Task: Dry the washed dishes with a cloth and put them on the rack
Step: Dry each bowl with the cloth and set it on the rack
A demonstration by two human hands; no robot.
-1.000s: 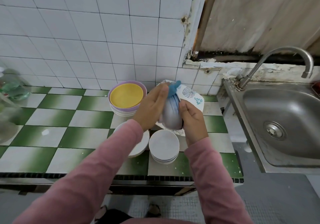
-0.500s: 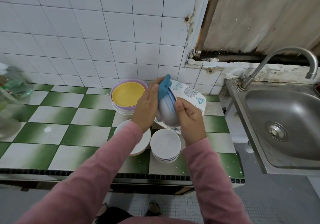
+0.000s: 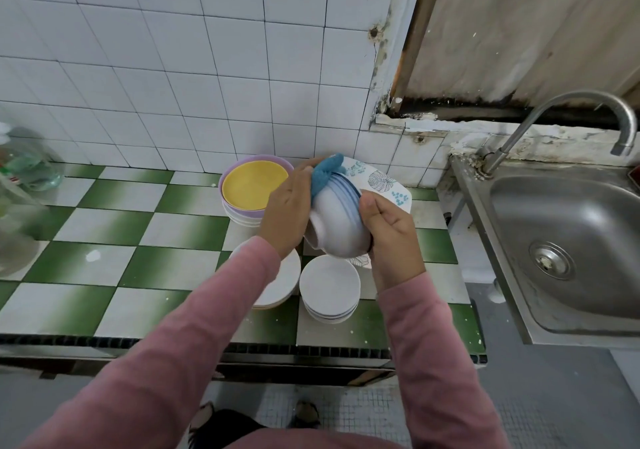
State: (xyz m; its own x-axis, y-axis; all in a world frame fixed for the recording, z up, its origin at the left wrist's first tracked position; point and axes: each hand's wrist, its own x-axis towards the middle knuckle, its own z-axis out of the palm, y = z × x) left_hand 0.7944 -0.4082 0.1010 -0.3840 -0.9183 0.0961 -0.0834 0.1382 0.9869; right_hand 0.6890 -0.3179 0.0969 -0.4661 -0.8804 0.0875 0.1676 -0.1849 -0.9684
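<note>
drying a bowl in mid-air, both grips loaded

state: left grip (image 3: 289, 209) is clenched round the blue cloth (image 3: 323, 178), pressing it onto the rim end of the bowl (image 3: 337, 223). right grip (image 3: 391, 230) is wrapped round the bowl's other side, thumb on the outer wall. the bowl is white with blue rings and tipped on its side. it's off the desk (image 3: 104, 240), directly over the white bowl stack (image 3: 329, 287) and the leaf-print plate (image 3: 384, 185).

risks, my read:
- the bowl is glazed and probably wet, and only the right grip really carries it. a hard push from the cloth side could twist it out, and it would land on the stack below and chip both.
- the cloth is small and bunched, so it may just smear water and the bowl would go away damp.
- no rack in view. i'd have to turn with the bowl in hand, and the sink (image 3: 571, 240) edge and tap (image 3: 554, 116) are near on the right, easy to clip.
- a second white stack (image 3: 280, 282) sits partly under my left sleeve (image 3: 207, 310), which could drag it.

surface/room: the desk is glossy green-and-white check tile with white specks. at the back of it, against the white tiled wall, is a purple bowl pile (image 3: 242, 214) with a yellow plate (image 3: 254, 188) on top. above the sink is a stained, peeling panel. far left there's a plastic bottle (image 3: 27, 168), blurred.
</note>
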